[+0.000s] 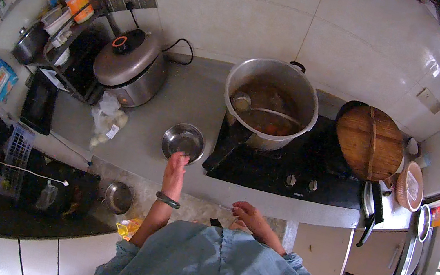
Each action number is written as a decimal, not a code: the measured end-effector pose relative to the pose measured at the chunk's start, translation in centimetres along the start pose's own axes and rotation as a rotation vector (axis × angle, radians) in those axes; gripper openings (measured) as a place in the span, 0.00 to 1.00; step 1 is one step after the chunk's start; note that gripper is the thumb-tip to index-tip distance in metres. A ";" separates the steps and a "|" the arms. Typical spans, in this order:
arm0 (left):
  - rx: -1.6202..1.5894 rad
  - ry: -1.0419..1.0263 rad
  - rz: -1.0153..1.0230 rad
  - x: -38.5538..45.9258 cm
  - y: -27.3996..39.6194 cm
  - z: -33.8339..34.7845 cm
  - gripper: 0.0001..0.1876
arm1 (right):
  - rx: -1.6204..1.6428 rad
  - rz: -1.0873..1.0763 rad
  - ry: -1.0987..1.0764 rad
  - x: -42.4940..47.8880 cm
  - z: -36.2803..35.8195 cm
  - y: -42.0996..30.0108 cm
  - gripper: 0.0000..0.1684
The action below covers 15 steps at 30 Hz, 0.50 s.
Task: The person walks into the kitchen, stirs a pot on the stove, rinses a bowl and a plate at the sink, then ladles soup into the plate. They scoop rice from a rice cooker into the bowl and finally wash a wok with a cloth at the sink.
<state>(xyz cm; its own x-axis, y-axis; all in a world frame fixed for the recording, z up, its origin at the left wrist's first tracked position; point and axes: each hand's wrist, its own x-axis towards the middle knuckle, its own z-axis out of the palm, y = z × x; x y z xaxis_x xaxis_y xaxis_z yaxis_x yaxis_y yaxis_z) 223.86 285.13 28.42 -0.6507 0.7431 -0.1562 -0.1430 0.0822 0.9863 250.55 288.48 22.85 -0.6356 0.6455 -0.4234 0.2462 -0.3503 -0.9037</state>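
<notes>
A small stainless steel bowl point(180, 134) sits on the grey counter, left of the gas hob. My left hand point(175, 169), with a dark bangle at the wrist, has its fingers over the bowl's near rim and appears to hold it. The bowl's inside looks shiny, with no clear contents. My right hand point(249, 216) is in front of the counter edge, empty, its fingers slightly bent and apart. On the hob's left side stands a large metal pot point(231, 78) without a lid. A ladle point(241, 101) rests in its brown liquid, among pieces of food.
A pressure cooker point(127, 61) and a plastic bag of pale food point(108, 118) are at the left. The pot's black handle point(227, 147) juts toward me over the hob point(285, 166). A round wooden lid point(356, 139) and a pink basket point(410, 185) are at the right.
</notes>
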 end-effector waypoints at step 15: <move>0.009 -0.693 -0.513 1.7 5.7 10.4 0.13 | 0.301 0.010 -0.067 1.4 -1.2 -4.9 0.22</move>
<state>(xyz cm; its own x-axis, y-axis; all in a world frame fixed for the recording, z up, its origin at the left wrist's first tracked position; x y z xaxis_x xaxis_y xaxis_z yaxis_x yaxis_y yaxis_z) 229.69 293.75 34.37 0.0953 0.8500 -0.5181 -0.2869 0.5219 0.8033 249.33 291.95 26.65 -0.6833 0.5989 -0.4177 0.0306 -0.5481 -0.8359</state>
